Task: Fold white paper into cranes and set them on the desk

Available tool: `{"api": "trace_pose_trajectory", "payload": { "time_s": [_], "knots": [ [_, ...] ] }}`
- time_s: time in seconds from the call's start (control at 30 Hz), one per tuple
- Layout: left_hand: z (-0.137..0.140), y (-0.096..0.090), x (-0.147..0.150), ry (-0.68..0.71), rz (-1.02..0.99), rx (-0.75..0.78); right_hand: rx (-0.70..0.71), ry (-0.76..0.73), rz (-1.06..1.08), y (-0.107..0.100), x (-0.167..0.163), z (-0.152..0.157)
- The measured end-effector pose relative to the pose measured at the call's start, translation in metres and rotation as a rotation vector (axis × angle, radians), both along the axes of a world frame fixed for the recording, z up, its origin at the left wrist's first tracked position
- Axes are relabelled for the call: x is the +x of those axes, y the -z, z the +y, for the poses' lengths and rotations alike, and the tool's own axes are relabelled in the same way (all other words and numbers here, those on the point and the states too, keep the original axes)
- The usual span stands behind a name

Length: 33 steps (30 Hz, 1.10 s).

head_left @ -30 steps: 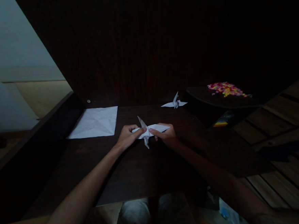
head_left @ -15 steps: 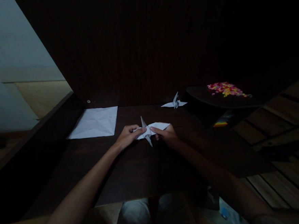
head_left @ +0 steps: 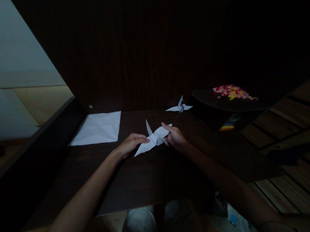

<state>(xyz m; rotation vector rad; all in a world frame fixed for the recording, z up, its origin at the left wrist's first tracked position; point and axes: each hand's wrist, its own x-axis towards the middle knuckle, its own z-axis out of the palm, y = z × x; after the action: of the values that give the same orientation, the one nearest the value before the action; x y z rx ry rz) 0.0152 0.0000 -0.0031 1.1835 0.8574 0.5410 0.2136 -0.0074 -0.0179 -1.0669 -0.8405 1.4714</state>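
Between my two hands is a white origami crane (head_left: 154, 140), its wings spread to lower left and upper right. My left hand (head_left: 129, 145) pinches the left wing near the body, thumb on top. Around the right wing, close to its outer end, my right hand (head_left: 174, 136) is closed with the thumb above. One thin point of the crane sticks up at the far side; another points down by my right fingers. A second white paper crane (head_left: 181, 108) stands at the back of the dark desk. To the left lies a creased white paper sheet (head_left: 99, 128).
A dark upright panel (head_left: 134, 53) rises behind the desk (head_left: 138, 184). At the right, a small raised shelf (head_left: 209, 99) bears a pile of tiny pink, red and yellow pieces (head_left: 233, 92). A low side wall (head_left: 35, 149) borders the left.
The crane has turned so that its left wing points down toward me and its right wing up. My left thumb has slid off the middle, and my right hand has shifted to the wing's outer part.
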Motion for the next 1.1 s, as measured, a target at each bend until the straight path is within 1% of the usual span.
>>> {"api": "trace_pose_trajectory", "payload": {
  "time_s": [0.1, 0.23, 0.33, 0.4, 0.47, 0.53, 0.6, 0.7, 0.83, 0.97, 1.1],
  "knots": [
    [-0.002, -0.004, -0.001, 0.008, -0.009, -0.01, -0.023, -0.016, -0.008, -0.002, 0.002, 0.0],
    [-0.003, -0.005, -0.001, -0.001, -0.026, -0.024, -0.105, -0.059, 0.024, -0.008, 0.004, 0.001],
    [-0.001, -0.002, 0.0, -0.08, -0.086, -0.03, -0.181, -0.086, 0.033, -0.011, 0.008, 0.003],
    [0.001, 0.001, 0.001, -0.156, -0.142, -0.024, -0.195, -0.065, 0.011, -0.011, 0.011, 0.004],
    [0.004, 0.003, 0.001, -0.237, -0.182, -0.002, -0.12, -0.027, -0.015, -0.01, 0.013, 0.004],
    [0.007, 0.005, 0.002, -0.297, -0.196, 0.025, 0.027, -0.014, -0.06, -0.008, 0.013, 0.003],
    [0.008, 0.006, 0.002, -0.323, -0.196, 0.051, 0.18, -0.011, -0.15, -0.007, 0.01, 0.0],
    [0.006, 0.006, 0.003, -0.305, -0.196, 0.078, 0.322, 0.031, -0.34, -0.004, 0.004, -0.005],
    [0.002, 0.005, 0.005, -0.245, -0.182, 0.09, 0.417, 0.069, -0.487, 0.002, 0.0, -0.008],
    [0.001, 0.005, 0.006, -0.197, -0.163, 0.062, 0.572, 0.1, -0.622, 0.005, 0.002, -0.007],
    [0.0, 0.005, 0.006, -0.166, -0.139, 0.021, 0.694, 0.113, -0.763, 0.003, 0.005, -0.008]
  ]
}}
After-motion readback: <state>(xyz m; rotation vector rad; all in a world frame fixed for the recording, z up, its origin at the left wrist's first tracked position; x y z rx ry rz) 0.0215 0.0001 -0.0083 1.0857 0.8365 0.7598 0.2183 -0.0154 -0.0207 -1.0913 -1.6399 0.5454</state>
